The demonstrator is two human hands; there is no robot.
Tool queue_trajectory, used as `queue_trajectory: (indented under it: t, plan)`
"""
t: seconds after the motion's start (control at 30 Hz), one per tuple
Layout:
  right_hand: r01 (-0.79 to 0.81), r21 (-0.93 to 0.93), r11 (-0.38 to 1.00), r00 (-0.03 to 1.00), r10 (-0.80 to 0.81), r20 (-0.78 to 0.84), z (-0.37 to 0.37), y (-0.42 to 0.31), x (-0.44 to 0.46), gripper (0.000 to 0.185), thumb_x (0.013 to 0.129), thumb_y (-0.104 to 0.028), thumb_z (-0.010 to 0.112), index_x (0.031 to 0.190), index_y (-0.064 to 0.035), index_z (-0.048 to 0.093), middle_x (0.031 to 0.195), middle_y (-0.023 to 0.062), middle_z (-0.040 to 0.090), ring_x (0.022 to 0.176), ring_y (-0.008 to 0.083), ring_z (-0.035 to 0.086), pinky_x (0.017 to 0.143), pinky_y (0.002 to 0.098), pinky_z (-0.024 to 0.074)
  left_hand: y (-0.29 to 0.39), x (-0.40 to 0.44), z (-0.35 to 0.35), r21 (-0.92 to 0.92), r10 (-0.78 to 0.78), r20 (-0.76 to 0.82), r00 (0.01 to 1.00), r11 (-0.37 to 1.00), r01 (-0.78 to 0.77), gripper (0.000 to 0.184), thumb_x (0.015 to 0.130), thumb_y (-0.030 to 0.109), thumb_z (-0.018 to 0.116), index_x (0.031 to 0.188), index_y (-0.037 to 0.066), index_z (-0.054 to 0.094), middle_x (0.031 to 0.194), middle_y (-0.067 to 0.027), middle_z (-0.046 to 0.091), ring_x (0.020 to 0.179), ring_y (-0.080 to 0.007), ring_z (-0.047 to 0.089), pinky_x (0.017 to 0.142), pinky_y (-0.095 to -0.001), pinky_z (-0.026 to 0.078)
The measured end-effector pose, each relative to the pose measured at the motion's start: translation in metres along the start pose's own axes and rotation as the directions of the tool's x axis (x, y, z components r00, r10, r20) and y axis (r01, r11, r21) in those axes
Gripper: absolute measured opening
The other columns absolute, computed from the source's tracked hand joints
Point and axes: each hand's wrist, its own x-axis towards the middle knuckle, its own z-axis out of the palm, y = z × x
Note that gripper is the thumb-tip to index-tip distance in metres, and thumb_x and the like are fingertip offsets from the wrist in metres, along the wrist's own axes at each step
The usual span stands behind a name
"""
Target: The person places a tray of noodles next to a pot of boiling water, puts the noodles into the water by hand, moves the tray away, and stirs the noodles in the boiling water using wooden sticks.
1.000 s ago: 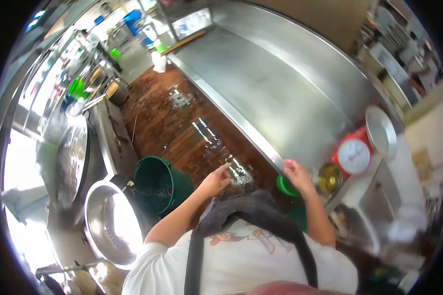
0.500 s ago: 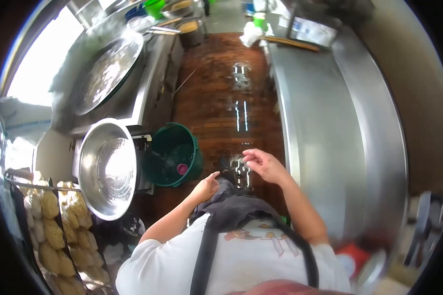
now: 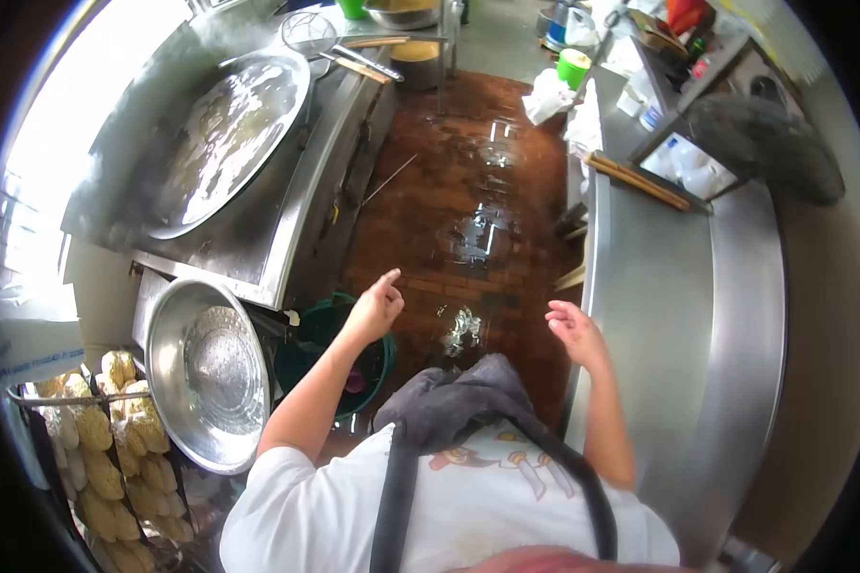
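Wet floor [image 3: 439,239]; left hand [image 3: 376,307] near green bucket [image 3: 380,359], right hand [image 3: 579,336] near steel counter [image 3: 649,344]; both loosely curled, empty.

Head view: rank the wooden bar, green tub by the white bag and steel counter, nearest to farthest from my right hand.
1. Steel counter, by your right hand.
2. Wooden bar, farther along it.
3. Green tub, beyond the bar.

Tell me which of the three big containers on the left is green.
The bucket, partly hidden behind the left hand; the basin and the wok look silvery.
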Motion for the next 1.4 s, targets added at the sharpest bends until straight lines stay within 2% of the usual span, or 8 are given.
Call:
queue_trajectory:
  t: [0.3, 0.47, 0.63, 0.97, 1.1, 1.23, 1.3, 1.4]
  plan:
    - [0.325, -0.100, 0.940, 0.885, -0.265, 0.383, -0.007, -0.067, 0.192, 0.035, 0.096, -0.015, 0.065, 0.128, -0.0040, 0.060, 0.104, 0.0080, 0.069, 0.092, 0.0161, 0.066, 0.086, 0.0311, 0.0537, -0.011, -0.007, 0.017, -0.077, -0.215, -0.326, 0.921, 0.977, 0.200, 0.056, 0.089, 0.009, 0.066, 0.142, 0.005, 0.048, 0.091, -0.0119, 0.069, 0.080, -0.0253, 0.069, 0.079, -0.0352, 0.054]
    - [0.570, -0.060, 0.820, 0.632, -0.390, 0.670, 0.051, -0.202, 0.289, 0.037, 0.094, -0.014, 0.066, 0.129, -0.0049, 0.060, 0.110, 0.0140, 0.070, 0.099, 0.0231, 0.069, 0.089, 0.0347, 0.0542, -0.024, -0.021, 0.061, -0.198, -0.480, -0.372, 0.794, 0.877, 0.437, 0.063, 0.086, 0.010, 0.068, 0.144, 0.006, 0.046, 0.095, -0.0147, 0.072, 0.091, -0.0320, 0.070, 0.085, -0.0410, 0.055]
    - [0.692, 0.066, 0.719, 0.382, -0.442, 0.812, 0.102, -0.252, 0.371, 0.040, 0.093, -0.015, 0.067, 0.131, -0.0042, 0.059, 0.111, 0.0149, 0.070, 0.100, 0.0237, 0.068, 0.089, 0.0355, 0.0541, -0.021, 0.051, 0.049, -0.330, -0.542, -0.406, 0.735, 0.838, 0.436, 0.058, 0.089, 0.014, 0.065, 0.144, 0.006, 0.049, 0.100, -0.0142, 0.072, 0.091, -0.0308, 0.070, 0.084, -0.0399, 0.054]
    - [0.428, -0.165, 0.888, 0.576, -0.128, 0.807, 0.042, -0.213, 0.625, 0.046, 0.092, -0.018, 0.071, 0.135, -0.0060, 0.059, 0.126, 0.0162, 0.067, 0.113, 0.0234, 0.064, 0.095, 0.0351, 0.0518, 0.009, 0.267, -0.046, -0.261, -0.351, -0.557, 0.753, 0.935, 0.242, 0.055, 0.089, 0.013, 0.064, 0.143, 0.006, 0.051, 0.099, -0.0123, 0.069, 0.092, -0.0294, 0.067, 0.086, -0.0394, 0.053]
    - [0.549, -0.398, 0.735, 0.710, -0.160, 0.686, 0.016, -0.211, 0.744, 0.052, 0.088, -0.021, 0.075, 0.135, -0.0065, 0.058, 0.122, 0.0180, 0.068, 0.110, 0.0249, 0.065, 0.094, 0.0364, 0.0522, 0.032, 0.293, -0.061, -0.339, -0.398, -0.603, 0.691, 0.912, 0.229, 0.054, 0.091, 0.013, 0.064, 0.143, 0.006, 0.050, 0.103, -0.0118, 0.070, 0.093, -0.0281, 0.067, 0.086, -0.0382, 0.053]
    - [0.715, -0.452, 0.533, 0.678, -0.374, 0.632, 0.062, -0.158, 0.999, 0.059, 0.085, -0.025, 0.079, 0.136, -0.0055, 0.057, 0.122, 0.0231, 0.066, 0.115, 0.0361, 0.064, 0.099, 0.0425, 0.0508, 0.069, 0.316, -0.044, -0.495, -0.571, -0.705, 0.419, 0.821, 0.286, 0.050, 0.092, 0.014, 0.063, 0.140, 0.005, 0.053, 0.100, -0.0107, 0.071, 0.089, -0.0227, 0.068, 0.084, -0.0355, 0.053]
    - [0.632, -0.648, 0.425, 0.774, -0.306, 0.554, 0.076, -0.193, 1.018, 0.070, 0.082, -0.024, 0.080, 0.141, -0.0033, 0.049, 0.130, 0.0257, 0.060, 0.122, 0.0429, 0.058, 0.104, 0.0486, 0.0477, 0.077, 0.329, -0.010, -0.580, -0.641, -0.725, 0.252, 0.766, 0.277, 0.049, 0.092, 0.016, 0.064, 0.138, 0.004, 0.054, 0.101, -0.0110, 0.071, 0.090, -0.0207, 0.067, 0.086, -0.0336, 0.053]
    - [0.551, -0.788, 0.276, 0.834, -0.201, 0.513, 0.087, -0.235, 1.024, 0.079, 0.084, -0.029, 0.078, 0.147, -0.0046, 0.039, 0.136, 0.0280, 0.054, 0.126, 0.0437, 0.054, 0.107, 0.0496, 0.0454, 0.103, 0.365, 0.024, -0.675, -0.718, -0.664, 0.209, 0.696, 0.246, 0.051, 0.093, 0.017, 0.064, 0.141, 0.005, 0.052, 0.106, -0.0105, 0.070, 0.096, -0.0220, 0.066, 0.089, -0.0348, 0.052]
